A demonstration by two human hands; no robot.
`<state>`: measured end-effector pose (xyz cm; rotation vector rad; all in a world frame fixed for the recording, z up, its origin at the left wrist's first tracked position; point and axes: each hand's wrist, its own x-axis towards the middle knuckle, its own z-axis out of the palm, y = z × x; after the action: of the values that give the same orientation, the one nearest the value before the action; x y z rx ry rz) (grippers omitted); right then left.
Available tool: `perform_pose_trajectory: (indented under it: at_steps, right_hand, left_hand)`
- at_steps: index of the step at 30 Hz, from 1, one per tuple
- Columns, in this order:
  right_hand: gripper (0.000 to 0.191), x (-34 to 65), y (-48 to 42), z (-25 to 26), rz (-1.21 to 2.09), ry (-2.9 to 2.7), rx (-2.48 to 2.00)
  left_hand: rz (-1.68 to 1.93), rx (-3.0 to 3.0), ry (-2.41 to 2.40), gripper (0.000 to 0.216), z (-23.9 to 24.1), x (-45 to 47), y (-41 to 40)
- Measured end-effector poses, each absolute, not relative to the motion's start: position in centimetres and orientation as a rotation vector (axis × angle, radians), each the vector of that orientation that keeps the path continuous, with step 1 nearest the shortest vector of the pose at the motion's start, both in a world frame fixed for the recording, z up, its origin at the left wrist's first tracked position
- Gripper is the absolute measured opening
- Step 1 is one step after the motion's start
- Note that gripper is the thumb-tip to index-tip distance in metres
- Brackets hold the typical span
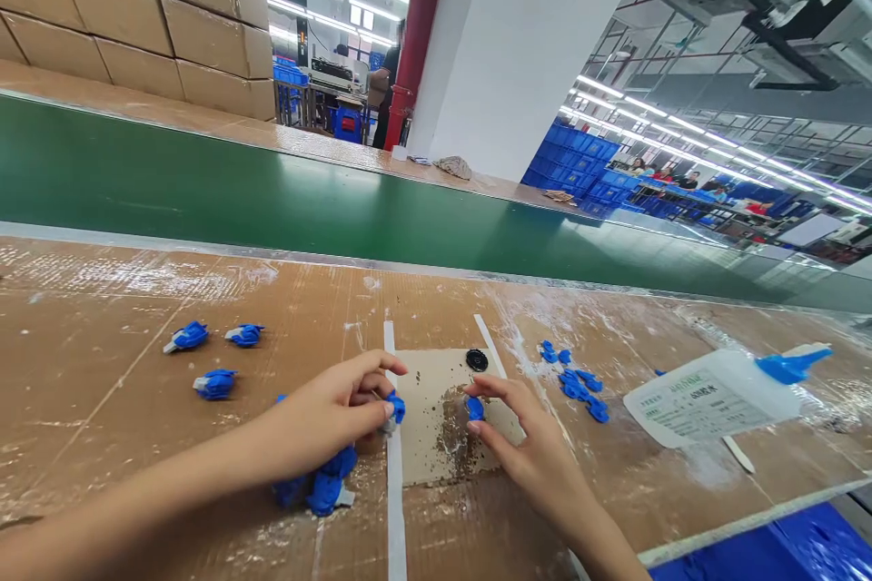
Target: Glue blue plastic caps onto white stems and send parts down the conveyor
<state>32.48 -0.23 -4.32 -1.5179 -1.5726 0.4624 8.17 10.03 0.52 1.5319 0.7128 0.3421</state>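
My left hand is closed on a small blue-and-grey plastic part, pinched between thumb and fingers. My right hand pinches a small blue plastic piece over a stained beige board. A black round cap-like disc lies near the board's top edge. Under my left forearm is a pile of blue-and-grey parts, partly hidden. Three similar parts lie farther left. Loose small blue pieces are scattered right of the board.
A white bottle with a blue nozzle lies on its side at the right. White tape strips flank the board. Beyond the cardboard-covered table runs a green conveyor belt. Stacked cartons and a pillar stand behind it.
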Motion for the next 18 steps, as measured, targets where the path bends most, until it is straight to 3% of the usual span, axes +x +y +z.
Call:
perform_pose_trajectory:
  at_steps: [3, 10, 18]
  right_hand:
    - [0.036, 32.1, -0.8, -4.3, 0.557, -1.43, -1.466]
    - [0.045, 27.5, -2.7, -3.4, 1.123, -0.761, -0.976]
    - [0.047, 24.7, -3.0, -3.0, 1.16, -0.696, -0.949]
  left_hand:
    - [0.371, 1.287, 0.671, 0.043, -0.3, 8.8, 8.9]
    - [0.386, 0.97, 0.485, 0.06, -2.1, 9.7, 6.4]
    - [0.382, 0.901, 0.512, 0.068, -1.6, 10.0, 5.6]
